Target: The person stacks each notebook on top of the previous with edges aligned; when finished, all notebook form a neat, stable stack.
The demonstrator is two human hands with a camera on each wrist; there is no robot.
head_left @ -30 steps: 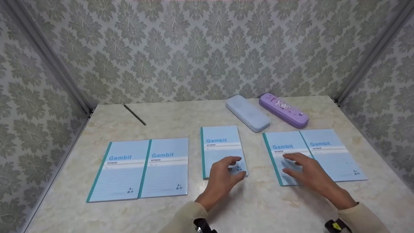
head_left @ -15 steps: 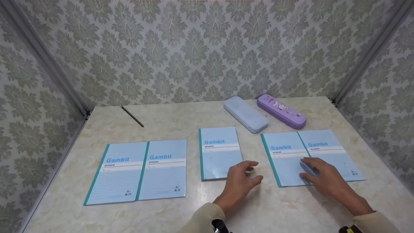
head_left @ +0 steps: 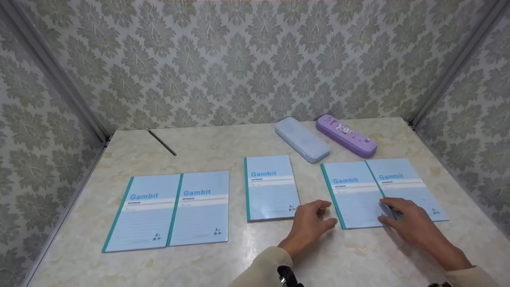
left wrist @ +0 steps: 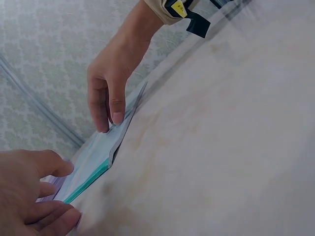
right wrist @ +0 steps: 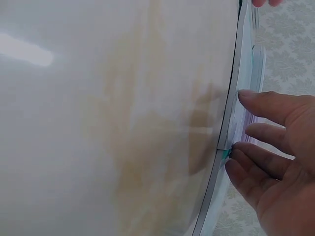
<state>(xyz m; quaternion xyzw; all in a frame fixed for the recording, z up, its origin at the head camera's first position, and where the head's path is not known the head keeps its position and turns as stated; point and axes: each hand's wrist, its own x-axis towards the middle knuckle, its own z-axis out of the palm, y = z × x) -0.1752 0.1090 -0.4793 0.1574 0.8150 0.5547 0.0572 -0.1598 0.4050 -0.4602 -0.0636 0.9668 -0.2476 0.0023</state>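
Observation:
Several light-blue Gambit notebooks with green spines lie on the table. My left hand, fingers apart and loosely bent, is between the middle notebook and the right-hand pair. It holds nothing and is close to the green spine of that pair's left notebook. Over the seam of the pair hovers my right hand, with the right notebook partly beneath it. In the right wrist view its fingers are at the green spine by the seam, pinching nothing; whether they touch it I cannot tell.
Two more notebooks lie side by side at left, a left one and a right one. A dark pencil-like stick lies at the back left. Behind the notebooks are a pale blue case and a purple case. Patterned walls enclose the table.
Both hands have moved right: the left off the middle notebook into the gap, the right from the pair's left notebook to the seam. The notebooks have stayed in place; the view has shifted slightly.

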